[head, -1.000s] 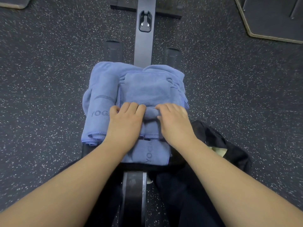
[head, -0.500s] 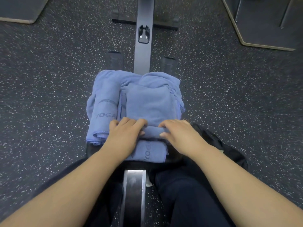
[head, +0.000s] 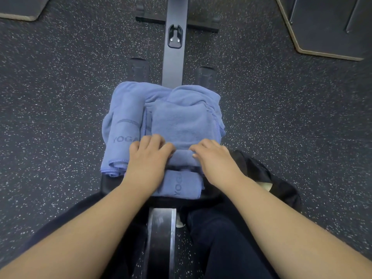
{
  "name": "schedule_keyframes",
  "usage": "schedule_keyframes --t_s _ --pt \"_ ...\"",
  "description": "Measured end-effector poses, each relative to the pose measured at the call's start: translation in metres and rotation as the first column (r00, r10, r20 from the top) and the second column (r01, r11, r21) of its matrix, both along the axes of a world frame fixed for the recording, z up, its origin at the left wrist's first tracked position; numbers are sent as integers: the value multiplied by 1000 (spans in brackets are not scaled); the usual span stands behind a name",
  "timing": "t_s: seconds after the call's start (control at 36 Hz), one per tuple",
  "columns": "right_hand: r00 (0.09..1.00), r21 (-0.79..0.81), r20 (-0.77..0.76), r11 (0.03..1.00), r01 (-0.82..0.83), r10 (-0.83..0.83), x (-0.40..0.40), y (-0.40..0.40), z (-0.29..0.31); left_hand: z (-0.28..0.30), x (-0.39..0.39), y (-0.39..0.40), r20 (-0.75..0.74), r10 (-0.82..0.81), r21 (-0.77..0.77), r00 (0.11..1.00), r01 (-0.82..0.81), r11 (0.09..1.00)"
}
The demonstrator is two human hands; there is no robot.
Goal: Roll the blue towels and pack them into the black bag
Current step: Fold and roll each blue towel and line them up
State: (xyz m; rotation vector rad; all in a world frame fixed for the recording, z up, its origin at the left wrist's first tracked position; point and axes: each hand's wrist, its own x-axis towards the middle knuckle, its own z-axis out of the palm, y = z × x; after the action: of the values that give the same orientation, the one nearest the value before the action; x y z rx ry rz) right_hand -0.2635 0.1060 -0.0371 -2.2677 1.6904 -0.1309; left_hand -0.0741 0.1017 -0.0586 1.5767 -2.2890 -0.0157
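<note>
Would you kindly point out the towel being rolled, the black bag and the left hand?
Towel being rolled [head: 181,125]: head view, on its flat unrolled part.
Black bag [head: 259,168]: head view, on its upper edge beside the right wrist.
Left hand [head: 149,158]: head view, on its back.

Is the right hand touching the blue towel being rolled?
Touching. The head view shows the right hand lying on the rolled edge of the blue towel, its fingers curled over the roll with no gap visible.
</note>
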Motion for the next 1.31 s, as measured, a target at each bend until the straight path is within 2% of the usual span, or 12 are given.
schedule_keyframes --t_s 0.22,0.31,0.36,0.44,0.5,0.67,0.78,1.0,1.31 --pt "992 -75 -24 989 125 -127 12 -1 -6 6 0 0 17 -27 71 1000 25 997" --pt "985 -290 7 943 165 -170 15 -1 -5 5 1 1 37 -52 109 998 47 993" --pt "991 -347 34 929 131 -127 17 0 -5 6 1 2 50 -62 124 997 55 991" --pt "993 -311 108 947 84 -53 22 3 -5 5 0 2 64 -27 110 998 20 994" --pt "990 -296 131 950 95 -59 23 3 -7 3 -1 1 46 5 79 999 -9 997" --pt "995 -366 -12 926 91 -102 24 5 -16 -2 -3 -2 -16 36 25 999 -36 999" --pt "997 -405 10 912 74 -76 20 2 -19 -5 -3 -4 0 38 -33 999 -38 999" --pt "993 -285 78 953 102 -83 15 -6 -15 -6 -3 -11 -5 47 -37 999 -48 998" --pt "997 -217 -21 974 68 -74 12 -18 -14 1 -5 -11 5 53 -18 999 -53 998"
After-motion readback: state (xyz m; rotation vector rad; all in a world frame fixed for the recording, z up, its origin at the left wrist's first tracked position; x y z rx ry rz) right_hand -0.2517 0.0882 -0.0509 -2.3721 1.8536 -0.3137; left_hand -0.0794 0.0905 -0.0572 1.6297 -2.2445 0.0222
